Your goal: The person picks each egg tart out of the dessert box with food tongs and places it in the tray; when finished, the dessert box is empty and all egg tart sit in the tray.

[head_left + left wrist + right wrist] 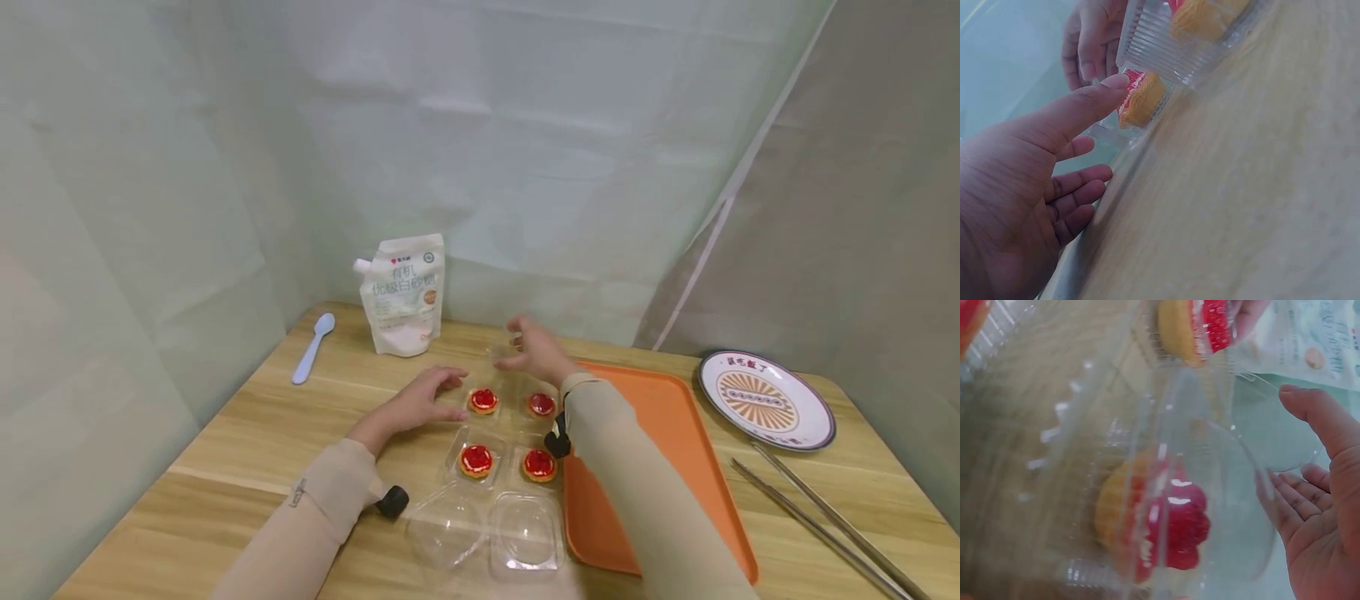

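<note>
Red-topped tarts sit in clear plastic boxes in two rows: far left [483, 401], far right [541, 405], near left [476, 460] and near right [539, 465]. My left hand [420, 400] is beside the far left box, fingers loosely bent and apart, with nothing held; its thumb [1100, 94] overlaps that tart in the left wrist view, and contact is unclear. Beyond the far row, my right hand [536, 352] holds a clear plastic lid [501, 353] between thumb and fingers. In the right wrist view the lid's transparent edges are hard to separate from the boxes.
Clear plastic pieces without tarts [450, 525] lie nearest me. An orange tray [675, 442] is under my right forearm. Metal tongs [825, 521] and a patterned plate [765, 400] lie right. A white pouch [405, 296] stands at the back, a pale blue spoon [312, 350] left.
</note>
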Available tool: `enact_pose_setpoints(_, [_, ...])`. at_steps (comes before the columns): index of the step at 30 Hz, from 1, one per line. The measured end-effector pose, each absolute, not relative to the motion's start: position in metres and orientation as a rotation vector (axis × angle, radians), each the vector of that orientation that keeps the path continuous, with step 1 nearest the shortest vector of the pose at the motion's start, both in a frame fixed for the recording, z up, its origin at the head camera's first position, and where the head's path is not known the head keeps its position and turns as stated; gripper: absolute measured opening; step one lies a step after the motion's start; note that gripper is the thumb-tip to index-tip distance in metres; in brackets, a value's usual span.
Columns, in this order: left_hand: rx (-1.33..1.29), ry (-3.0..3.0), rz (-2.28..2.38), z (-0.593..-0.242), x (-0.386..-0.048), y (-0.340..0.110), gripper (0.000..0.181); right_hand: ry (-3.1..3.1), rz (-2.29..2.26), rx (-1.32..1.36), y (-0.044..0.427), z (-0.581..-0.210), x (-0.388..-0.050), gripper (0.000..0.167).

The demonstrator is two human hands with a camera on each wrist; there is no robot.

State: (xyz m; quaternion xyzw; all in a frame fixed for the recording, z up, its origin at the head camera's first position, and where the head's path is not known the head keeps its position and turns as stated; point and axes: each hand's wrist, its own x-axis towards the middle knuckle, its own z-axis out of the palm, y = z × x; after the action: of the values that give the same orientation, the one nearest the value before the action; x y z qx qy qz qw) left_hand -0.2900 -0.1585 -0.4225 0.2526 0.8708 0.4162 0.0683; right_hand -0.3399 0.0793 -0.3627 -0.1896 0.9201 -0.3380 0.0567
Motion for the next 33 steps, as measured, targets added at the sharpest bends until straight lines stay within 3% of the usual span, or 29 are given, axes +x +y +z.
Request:
enact_pose_setpoints(14, [0.790,2.632,1.237,-0.422,-0.293,-0.154,0.070,2.761,-0.933,-0.449,0.081,-0.374,-0.341,0.076])
enact_pose_setpoints(33, [0.751,2.647,1.235,-0.423,-0.289,-0.159,0.070,2.739,-0.781,-0.471,0.084,-0.376,-0.341,0.074])
